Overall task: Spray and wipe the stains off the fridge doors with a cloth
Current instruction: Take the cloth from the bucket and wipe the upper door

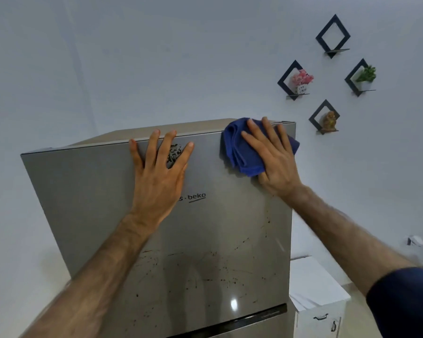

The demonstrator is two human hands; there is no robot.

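My right hand (274, 157) presses the blue cloth (242, 152) flat-fingered up top, left hand (159, 172) splayed bracing the fridge door (95, 203) — I risk missing those dark splatters (205, 269) lower down.

On the upper fridge door (103, 203), the left hand (158, 176) lies left of the cloth (242, 152) under the right hand (275, 164).

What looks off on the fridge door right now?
Dark reddish splatter and streaks cover the lower half of the upper fridge door, well below the blue cloth, which the right hand presses near the top right corner. The left hand lies flat beside it. Nothing looks damaged or askew.
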